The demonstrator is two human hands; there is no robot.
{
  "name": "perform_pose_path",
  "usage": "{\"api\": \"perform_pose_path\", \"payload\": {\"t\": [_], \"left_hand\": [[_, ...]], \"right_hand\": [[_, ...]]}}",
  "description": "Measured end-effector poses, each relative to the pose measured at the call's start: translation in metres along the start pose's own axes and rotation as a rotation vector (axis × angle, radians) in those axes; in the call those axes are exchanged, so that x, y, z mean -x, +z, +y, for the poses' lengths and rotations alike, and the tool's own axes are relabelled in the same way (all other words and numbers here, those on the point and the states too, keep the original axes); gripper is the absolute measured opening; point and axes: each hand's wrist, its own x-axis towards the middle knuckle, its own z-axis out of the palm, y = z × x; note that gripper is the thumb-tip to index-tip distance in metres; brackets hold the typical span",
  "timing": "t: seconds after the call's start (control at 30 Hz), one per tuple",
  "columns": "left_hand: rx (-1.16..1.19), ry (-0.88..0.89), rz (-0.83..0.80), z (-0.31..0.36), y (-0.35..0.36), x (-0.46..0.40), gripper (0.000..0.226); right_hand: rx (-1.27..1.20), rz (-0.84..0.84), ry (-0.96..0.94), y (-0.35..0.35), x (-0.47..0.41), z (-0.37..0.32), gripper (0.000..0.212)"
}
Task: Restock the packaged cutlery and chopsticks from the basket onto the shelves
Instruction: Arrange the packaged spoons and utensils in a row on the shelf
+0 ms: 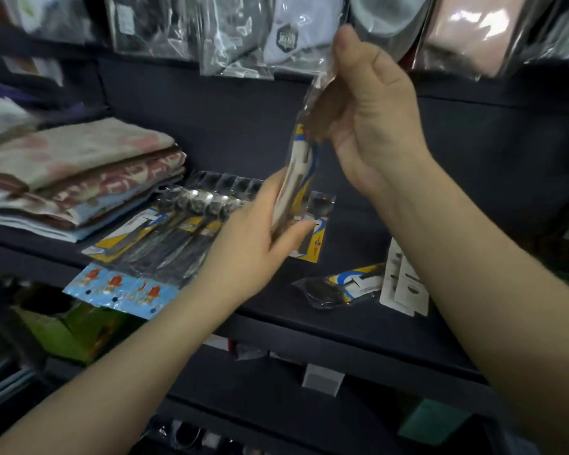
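Observation:
I hold a clear-wrapped cutlery packet [301,165] with a yellow and blue card upright above the dark shelf [358,244]. My left hand [260,238] grips its lower end and my right hand [368,110] grips its upper end. On the shelf to the left lies a fanned row of packaged spoons [178,221], overlapping light blue packets with orange figures [119,287]. Another spoon packet [339,287] lies flat to the right, next to white card packets [404,287]. No basket is in view.
Folded towels [76,172] are stacked at the shelf's left end. Plastic-bagged goods [243,31] hang above, close to my right hand. Lower shelves hold a green box [73,333] and small items.

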Motion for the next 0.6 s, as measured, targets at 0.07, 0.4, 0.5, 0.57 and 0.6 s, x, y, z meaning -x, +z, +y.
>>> {"api": "perform_pose_path", "payload": {"t": [0.07,0.4,0.5,0.57,0.6], "left_hand": [[-0.02,-0.024,0.053,0.005,-0.003,0.01,0.017],[0.243,-0.609,-0.192,-0.022,-0.035,0.044,0.048],[-0.06,-0.417,-0.332,-0.033,-0.043,0.046,0.046],[-0.216,-0.27,-0.441,-0.039,-0.047,0.045,0.061],[-0.263,-0.21,-0.493,-0.043,-0.05,0.044,0.067]], "right_hand": [[-0.01,0.074,0.08,-0.001,0.002,0.008,0.025],[0.774,-0.079,0.604,-0.049,0.022,0.116,0.006],[0.915,-0.019,0.589,-0.051,0.013,0.135,0.006],[0.973,-0.012,0.55,-0.05,0.006,0.141,0.013],[0.987,-0.011,0.531,-0.049,0.003,0.144,0.015]]}}
